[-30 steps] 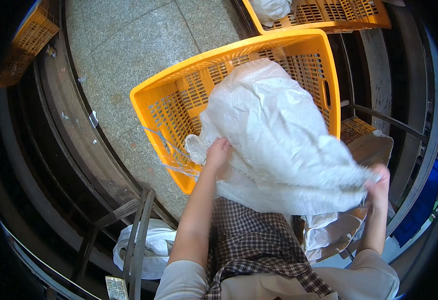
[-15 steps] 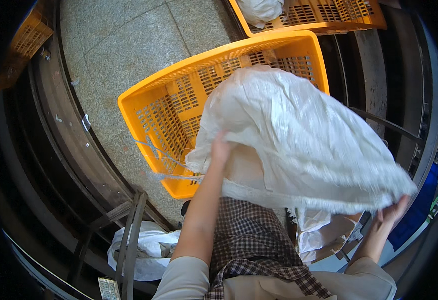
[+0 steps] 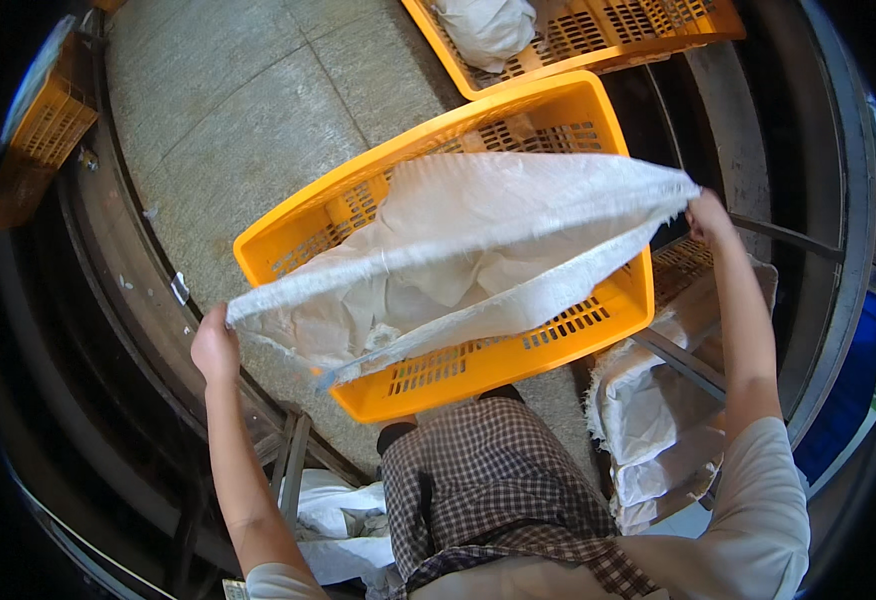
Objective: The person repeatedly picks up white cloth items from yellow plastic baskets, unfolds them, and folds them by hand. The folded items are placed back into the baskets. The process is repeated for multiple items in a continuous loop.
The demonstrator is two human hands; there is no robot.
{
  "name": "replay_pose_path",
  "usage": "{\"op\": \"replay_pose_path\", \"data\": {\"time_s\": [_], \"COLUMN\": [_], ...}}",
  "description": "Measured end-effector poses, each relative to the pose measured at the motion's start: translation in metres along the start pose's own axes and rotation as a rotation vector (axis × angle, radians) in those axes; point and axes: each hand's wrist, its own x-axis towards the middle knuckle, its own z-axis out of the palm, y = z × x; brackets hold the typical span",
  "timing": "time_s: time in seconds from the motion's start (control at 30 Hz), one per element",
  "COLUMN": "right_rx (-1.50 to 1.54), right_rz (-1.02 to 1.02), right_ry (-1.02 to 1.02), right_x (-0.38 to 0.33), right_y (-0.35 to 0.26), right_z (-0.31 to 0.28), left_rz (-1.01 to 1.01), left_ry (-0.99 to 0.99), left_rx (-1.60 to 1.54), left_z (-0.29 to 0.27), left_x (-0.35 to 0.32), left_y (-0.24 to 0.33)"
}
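Stretching a white woven plastic sack (image 3: 458, 255) taut between left hand (image 3: 215, 348) and right hand (image 3: 708, 215), each pinching one end, hiding much of the orange slotted plastic crate (image 3: 478, 365) beneath.

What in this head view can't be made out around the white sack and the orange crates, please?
- Floor of the near orange crate: mostly covered by the stretched white sack.
- Anything inside the sack: its cloth hides it.
- Far orange crate: cut off by the top edge.
- Left hand and right hand: fingers curled into the sack's edge, grip detail unclear.
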Motion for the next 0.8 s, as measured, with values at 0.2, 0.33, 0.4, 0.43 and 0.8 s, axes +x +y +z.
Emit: {"op": "replay_pose_path", "data": {"time_s": [0.2, 0.33, 0.4, 0.43, 0.8], "right_rx": [1.027, 0.294, 0.250, 0.231, 0.164], "right_rz": [-0.476, -0.604, -0.527, -0.481, -0.387], "right_ry": [-0.267, 0.005, -0.110, -0.177, -0.277], "right_x": [-0.006, 0.003, 0.015, 0.022, 0.108], "right_y": [-0.142, -0.191, -0.196, -0.194, -0.107], "right_z": [0.030, 0.077, 0.085, 0.087, 0.101], "left_rz": [-1.160, -0.804, -0.723, -0.677, -0.989], "left_ry": [-0.050, 0.385, 0.145, 0.042, -0.125], "left_rx": [-1.961, -1.346, -1.316, -1.304, -1.675], "left_z": [0.048, 0.083, 0.102, 0.109, 0.190], "left_x": [0.077, 0.105, 0.113, 0.114, 0.057], "left_y": [-0.005, -0.023, -0.031, -0.035, -0.038]}}
